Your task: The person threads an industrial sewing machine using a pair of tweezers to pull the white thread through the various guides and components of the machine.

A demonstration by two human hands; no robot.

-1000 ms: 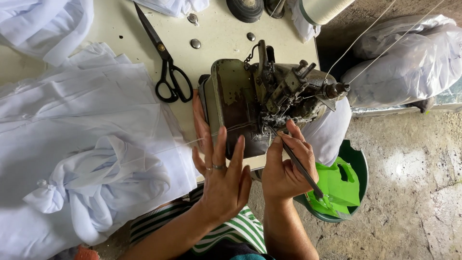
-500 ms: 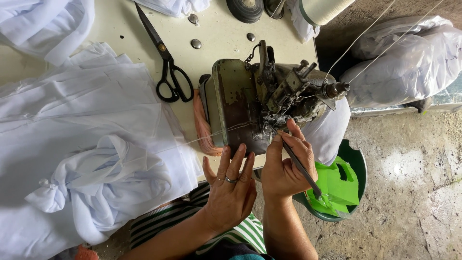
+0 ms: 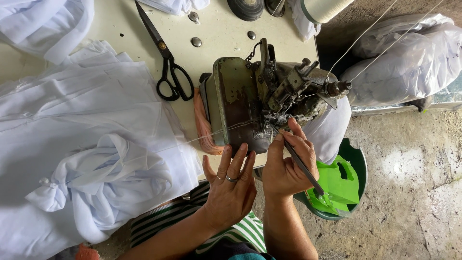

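Left hand (image 3: pixel 230 188) has slid down off the sewing machine (image 3: pixel 260 103), fingers spread, empty; right hand (image 3: pixel 288 166) pinches tweezers (image 3: pixel 302 166) at centre frame, apparently to guide thread.

Sewing machine (image 3: pixel 250 103): worn olive-green metal body with rusted patches, upright near the counter (image 3: pixel 216 33) front edge. Tweezers (image 3: pixel 302 166): thin dark metal tool, tilted, tip directed at the machine's threading mechanism on its right side; thread contact apparently present, not clearly resolvable.

olive-green worn sewing machine (image 3: pixel 240 103) (rusty brown patches), black-handled scissors (image 3: pixel 166 62), pale white cloth (image 3: pixel 82 139), a bright green bag (image 3: pixel 339 185), perhaps plastic, in a dark green bucket (image 3: pixel 358 163).
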